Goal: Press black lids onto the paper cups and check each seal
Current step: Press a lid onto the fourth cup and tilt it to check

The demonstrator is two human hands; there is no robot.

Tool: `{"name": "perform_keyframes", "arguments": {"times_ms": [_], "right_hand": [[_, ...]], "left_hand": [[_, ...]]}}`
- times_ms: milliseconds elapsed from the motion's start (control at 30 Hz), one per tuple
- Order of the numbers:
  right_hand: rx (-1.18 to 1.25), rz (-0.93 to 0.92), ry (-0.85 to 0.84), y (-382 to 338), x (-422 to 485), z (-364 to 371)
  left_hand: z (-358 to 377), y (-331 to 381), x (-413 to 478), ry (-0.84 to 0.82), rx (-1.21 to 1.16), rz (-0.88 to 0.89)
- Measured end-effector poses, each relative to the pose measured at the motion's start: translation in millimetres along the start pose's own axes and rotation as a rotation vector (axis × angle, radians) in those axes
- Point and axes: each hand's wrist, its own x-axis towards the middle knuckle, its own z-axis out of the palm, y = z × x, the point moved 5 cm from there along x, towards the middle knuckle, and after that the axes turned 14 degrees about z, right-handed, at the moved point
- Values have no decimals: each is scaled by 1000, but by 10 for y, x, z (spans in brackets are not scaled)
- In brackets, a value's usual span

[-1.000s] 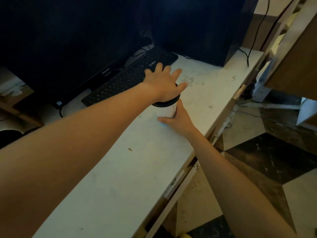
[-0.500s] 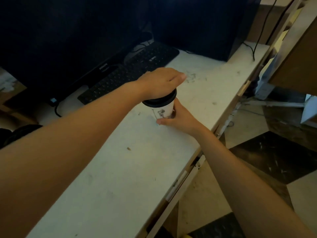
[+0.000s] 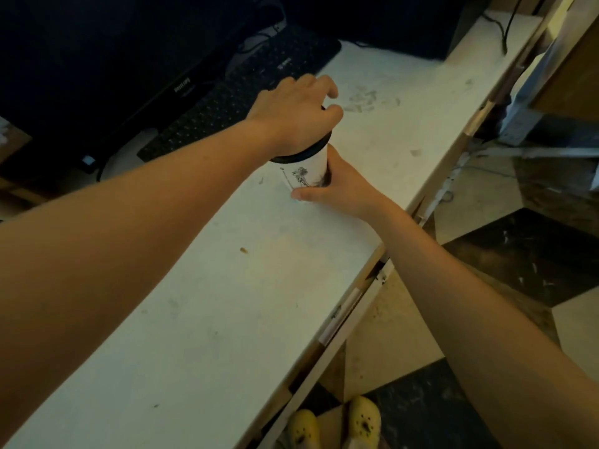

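We find one paper cup [image 3: 306, 172] standing upright on the bench [image 3: 227, 319], held top and bottom. The left hand [image 3: 296, 116] sits on top of it, fingers curled down over the black lid [image 3: 299, 156] — only the lid's near rim shows beneath the palm. The right hand [image 3: 338, 189] wraps the cup's lower wall from the right, thumb across the front. A keyboard [image 3: 223, 108] lies just beyond the left hand.

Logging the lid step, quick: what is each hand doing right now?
Left hand: curled over the round black plastic lid, gripping it.
Right hand: gripping the white printed paper cup near its base.
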Motion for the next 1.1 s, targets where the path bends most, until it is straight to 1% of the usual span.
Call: {"name": "perform_keyframes", "arguments": {"times_ms": [167, 267, 400, 467, 567, 767, 833, 933, 1033, 1100], "right_hand": [[2, -1, 57, 7, -8, 18], [26, -21, 104, -14, -35, 9], [80, -46, 177, -101, -178, 46], [114, -77, 209, -215, -288, 65], [124, -105, 255, -481, -433, 23], [-26, -248, 312, -1241, -811, -107], [-88, -281, 333, -1482, -924, -134], [-171, -324, 387, -1831, -1068, -166], [-239, -337, 487, -2061, -1143, -191], [-305, -342, 502, -2150, -1196, -196]], "left_hand": [[3, -4, 0, 4, 3, 12], [-31, 23, -19, 15, 21, 49], [-126, 111, -181, 18, 96, 90], [-225, 123, -304, 24, 95, 26], [-507, 85, -477, 26, -51, -144], [-1168, 42, -849, 12, -377, -336], [-1382, 68, -993, 25, -456, -364], [-1670, 135, -1152, 99, -481, -307], [-1880, 195, -1263, 252, -412, -215], [-1952, 159, -1352, 329, -478, -159]]}}
